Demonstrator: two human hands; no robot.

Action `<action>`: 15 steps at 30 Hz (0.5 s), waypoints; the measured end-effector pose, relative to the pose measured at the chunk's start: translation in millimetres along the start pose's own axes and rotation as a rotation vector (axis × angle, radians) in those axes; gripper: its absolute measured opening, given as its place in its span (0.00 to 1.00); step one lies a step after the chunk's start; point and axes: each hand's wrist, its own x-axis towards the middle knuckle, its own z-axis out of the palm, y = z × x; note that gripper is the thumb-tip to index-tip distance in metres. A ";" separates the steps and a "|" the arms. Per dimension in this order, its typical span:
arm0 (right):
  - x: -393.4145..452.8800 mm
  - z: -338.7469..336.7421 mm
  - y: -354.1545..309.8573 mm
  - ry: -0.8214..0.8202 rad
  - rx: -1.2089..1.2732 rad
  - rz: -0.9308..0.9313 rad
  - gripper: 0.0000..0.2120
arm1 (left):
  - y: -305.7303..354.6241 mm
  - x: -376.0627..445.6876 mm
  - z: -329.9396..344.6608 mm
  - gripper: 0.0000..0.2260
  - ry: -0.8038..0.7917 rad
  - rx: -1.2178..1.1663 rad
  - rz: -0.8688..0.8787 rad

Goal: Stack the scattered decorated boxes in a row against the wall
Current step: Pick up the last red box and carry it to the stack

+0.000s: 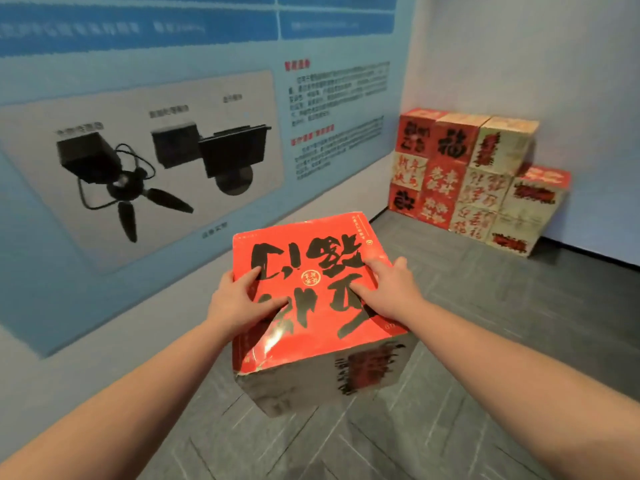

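Head view: person carries 1 red box with both hands, held in the air above the grey floor, in the middle of the frame. Top face of the box is red with big black brush characters and a small round gold seal near its middle; the side face toward the camera is pale with red-and-black print, blurred. Left hand sits on the box's left edge, thumb and fingers spread flat over the top face, pressing it. Right hand is on the right edge, fingers lying straight on the top, pointing toward the left. Neither hand curls round the box as far as the top shows; whatever is under the box is hidden. Both forearms bare, reaching in from the bottom corners.

Stacked boxes sit in the far right corner against the white wall, well apart from the carried box. 3 columns stand 3 high, touching each other, red and cream faces mixed. 1 shorter column, 2 high, stands just beside them on the right, its top box red on top. Print on them is too blurred to read.

Blue poster covers the left wall, showing black devices and text blocks.
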 end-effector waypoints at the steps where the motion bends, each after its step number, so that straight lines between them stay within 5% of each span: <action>1: 9.3 -9.1 20.4 0.017 0.001 0.036 0.30 | 19.5 17.2 15.1 0.41 -0.024 0.007 0.034; 15: 138.8 -156.4 291.7 0.122 -0.005 0.374 0.30 | 286.6 190.5 240.7 0.41 -0.261 0.065 0.285</action>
